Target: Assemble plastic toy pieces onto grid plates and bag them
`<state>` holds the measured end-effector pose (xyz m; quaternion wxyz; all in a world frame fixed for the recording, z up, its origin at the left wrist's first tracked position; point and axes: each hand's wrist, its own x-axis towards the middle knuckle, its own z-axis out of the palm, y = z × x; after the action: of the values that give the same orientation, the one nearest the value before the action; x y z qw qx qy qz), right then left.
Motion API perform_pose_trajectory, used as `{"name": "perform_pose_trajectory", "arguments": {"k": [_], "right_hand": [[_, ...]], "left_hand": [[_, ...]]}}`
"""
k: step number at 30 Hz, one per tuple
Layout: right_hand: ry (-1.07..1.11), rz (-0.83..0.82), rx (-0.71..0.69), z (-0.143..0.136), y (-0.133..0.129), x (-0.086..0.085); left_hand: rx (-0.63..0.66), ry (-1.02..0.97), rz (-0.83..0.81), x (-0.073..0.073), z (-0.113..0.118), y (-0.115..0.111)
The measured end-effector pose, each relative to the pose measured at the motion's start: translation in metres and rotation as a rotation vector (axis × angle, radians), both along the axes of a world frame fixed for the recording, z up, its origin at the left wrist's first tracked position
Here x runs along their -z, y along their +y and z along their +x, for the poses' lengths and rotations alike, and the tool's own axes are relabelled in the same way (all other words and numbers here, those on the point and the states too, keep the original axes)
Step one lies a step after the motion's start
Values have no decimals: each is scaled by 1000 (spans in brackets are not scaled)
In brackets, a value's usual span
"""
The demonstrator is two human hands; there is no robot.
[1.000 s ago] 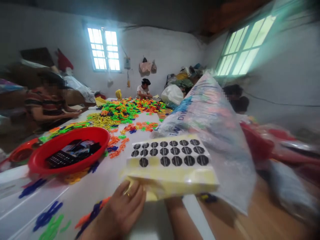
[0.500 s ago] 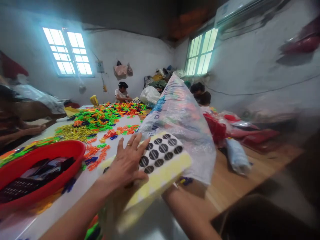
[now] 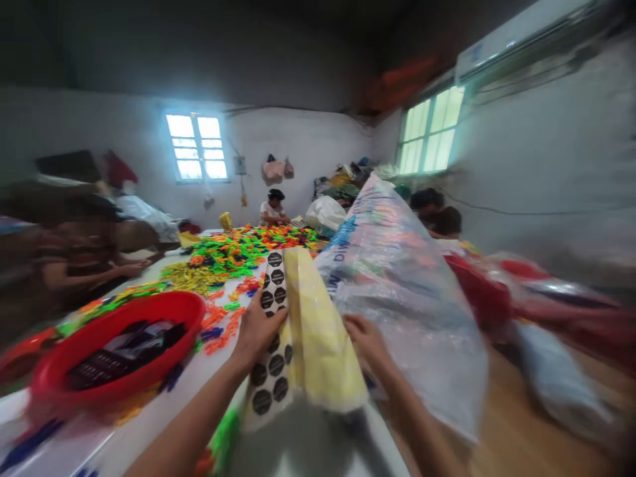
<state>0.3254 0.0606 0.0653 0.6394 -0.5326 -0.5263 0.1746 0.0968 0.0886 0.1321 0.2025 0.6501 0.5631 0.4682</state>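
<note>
A sheet of black octagonal stickers (image 3: 276,368) is in front of me, with its yellow backing paper (image 3: 330,348) spread on the right side. My left hand (image 3: 258,328) grips the sticker side, thumb lying over the front and fingers mostly hidden behind. At the right edge of the yellow paper, my right hand (image 3: 370,341) has its fingers curled closed on that edge. Small print on the stickers is too blurred to read. Beyond the sheet lies a heap of small green, orange and yellow plastic pieces (image 3: 233,250).
A red basin (image 3: 191,338) with dark items stands on the white table at left. A large clear plastic bag (image 3: 397,318) of colourful contents rises at right, near a pale wrapped bundle (image 3: 561,377). One person (image 3: 82,258) sits at left; others sit farther back.
The sheet has turned from slanted to nearly upright. My left hand has gone from spread over the stickers to gripping them; my right hand has come out from beneath to the right edge.
</note>
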Motion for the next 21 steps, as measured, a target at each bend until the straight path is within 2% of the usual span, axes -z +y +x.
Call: {"name": "perform_pose_trajectory", "arguments": {"k": [3,4,7,9,11,13,15,18,21], "right_hand": [[87,149,103,-14,-19,-14],[27,197,81,-24,-29,-17],[-273,225,-120,-63,-46,-15],[-334,165,-126,-85,-41,-6],[-291,77,-125,-97,-30,4],[-235,17,-209,-102,-23,9],[-187,-18,-292,-106,-23,9],[-104,-90,-322,-113,-28,3],[-53,-90,-339,-113,-29,3]], "left_hand": [[-53,-172,37,2,0,6],[-70,-220,48,4,2,7],[-45,-378,9,9,12,3],[39,-476,-71,11,16,-4],[104,-509,-134,11,17,-12],[131,-499,-145,12,15,-19],[116,-490,-115,14,12,-23],[90,-469,-65,17,9,-24],[186,-547,-111,20,5,-24]]}}
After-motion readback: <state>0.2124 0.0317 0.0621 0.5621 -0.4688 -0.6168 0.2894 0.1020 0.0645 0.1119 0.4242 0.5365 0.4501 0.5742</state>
